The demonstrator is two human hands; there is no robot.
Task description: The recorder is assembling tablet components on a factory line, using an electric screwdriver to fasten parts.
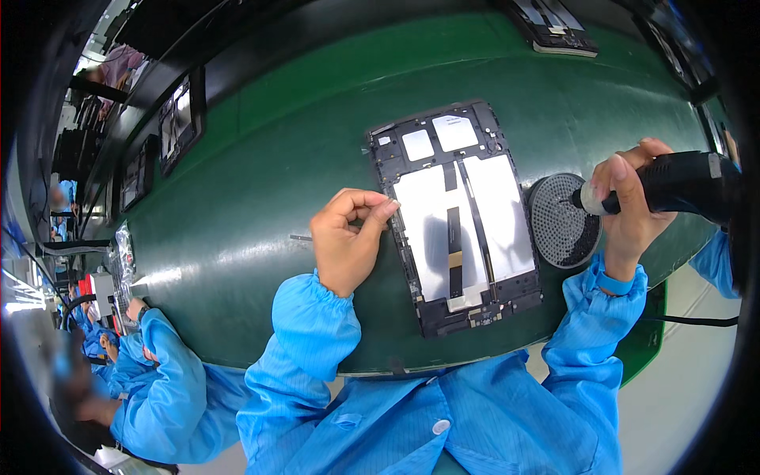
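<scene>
An opened tablet (pixel 423 202) lies on the green bench mat, its black frame, silvery inner plates and dark ribbon cables exposed. My left hand (pixel 342 241) is at the tablet's left edge, thumb and forefinger pinched together. Whatever those fingertips hold, if anything, is too small to make out. In my right hand (pixel 629 206) is a black electric screwdriver (pixel 685 184), lying almost level. Its tip points left, over a round perforated screw tray (pixel 558 210) beside the tablet's right edge. Small dark screws appear gathered on the tray's lower right part.
Another opened tablet (pixel 554 32) lies at the far edge of the green bench (pixel 245 190). Two more tablets (pixel 180 123) lean at the far left. A thin dark strip (pixel 301 237) rests left of my left hand. A co-worker in blue (pixel 178 388) sits close on the left.
</scene>
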